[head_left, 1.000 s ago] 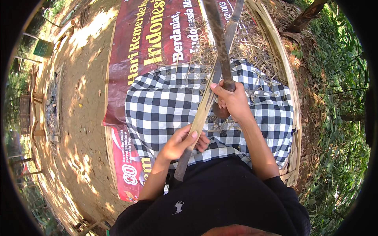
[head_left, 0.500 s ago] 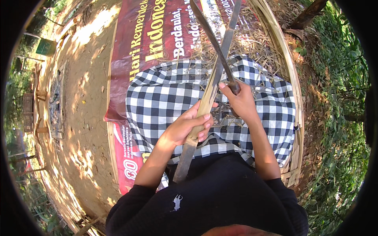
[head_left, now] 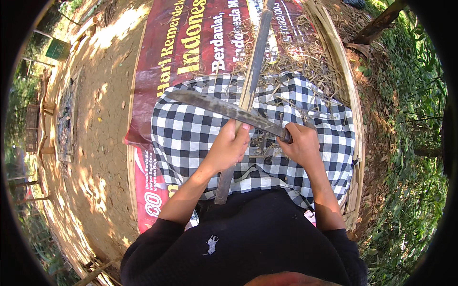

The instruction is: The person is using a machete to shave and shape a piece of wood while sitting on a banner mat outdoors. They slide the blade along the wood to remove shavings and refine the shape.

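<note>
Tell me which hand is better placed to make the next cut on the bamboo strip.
Right, probably. The right hand grips the machete, whose blade lies across the bamboo strip; the left hand only steadies it.

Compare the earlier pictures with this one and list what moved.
The big knife swung round: its blade earlier ran up along the bamboo strip, and now lies crosswise over it, tip toward the person's left. The right hand kept its grip on the handle. The left hand slid further up the strip, still gripping it. The checkered cloth on the lap and the red banner are unchanged.
</note>
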`<action>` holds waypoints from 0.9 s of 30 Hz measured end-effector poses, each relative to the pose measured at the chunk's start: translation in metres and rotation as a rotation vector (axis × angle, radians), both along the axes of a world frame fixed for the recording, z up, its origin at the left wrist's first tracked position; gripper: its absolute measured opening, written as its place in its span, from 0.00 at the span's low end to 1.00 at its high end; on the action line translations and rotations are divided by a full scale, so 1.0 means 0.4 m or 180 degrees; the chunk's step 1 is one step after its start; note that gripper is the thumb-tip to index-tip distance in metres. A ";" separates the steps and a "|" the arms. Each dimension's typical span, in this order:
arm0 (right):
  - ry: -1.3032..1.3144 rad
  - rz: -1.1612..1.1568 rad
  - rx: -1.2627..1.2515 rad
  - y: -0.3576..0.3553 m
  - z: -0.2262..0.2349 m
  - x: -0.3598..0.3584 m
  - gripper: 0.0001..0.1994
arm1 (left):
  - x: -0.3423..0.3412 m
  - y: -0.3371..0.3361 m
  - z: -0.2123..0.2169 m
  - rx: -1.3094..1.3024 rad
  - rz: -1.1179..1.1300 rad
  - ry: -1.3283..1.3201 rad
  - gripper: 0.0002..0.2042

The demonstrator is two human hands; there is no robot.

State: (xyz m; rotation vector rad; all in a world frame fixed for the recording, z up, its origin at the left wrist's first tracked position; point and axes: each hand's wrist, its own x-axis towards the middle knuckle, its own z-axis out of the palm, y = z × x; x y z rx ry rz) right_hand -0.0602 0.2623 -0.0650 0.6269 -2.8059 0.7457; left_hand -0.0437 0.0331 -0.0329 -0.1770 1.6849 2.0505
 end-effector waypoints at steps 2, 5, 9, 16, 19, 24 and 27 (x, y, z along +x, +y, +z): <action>0.0111 0.0083 0.0119 -0.006 -0.002 -0.002 0.14 | 0.007 -0.006 -0.001 -0.0156 -0.0091 0.0071 0.18; 0.0040 0.0024 0.0310 -0.021 0.011 -0.011 0.14 | 0.016 -0.012 -0.024 -0.0407 -0.0019 0.0329 0.20; -0.0223 -0.0017 0.0247 -0.024 -0.016 -0.028 0.14 | 0.025 -0.025 -0.037 -0.0611 -0.0123 0.0686 0.19; 0.0480 0.0337 0.0120 0.051 -0.075 -0.131 0.13 | 0.032 -0.021 -0.035 -0.1164 -0.0171 0.1445 0.15; 0.0460 0.0103 0.0250 0.106 -0.082 -0.179 0.11 | 0.022 -0.020 -0.037 -0.1320 -0.0113 0.1358 0.15; -0.0072 -0.2330 0.0256 0.183 -0.014 -0.299 0.11 | 0.098 -0.020 -0.070 -0.0776 -0.0188 0.0552 0.15; -0.0271 -0.2312 -0.0421 0.172 0.036 -0.295 0.13 | 0.096 -0.043 -0.054 -0.0202 -0.0234 -0.0138 0.13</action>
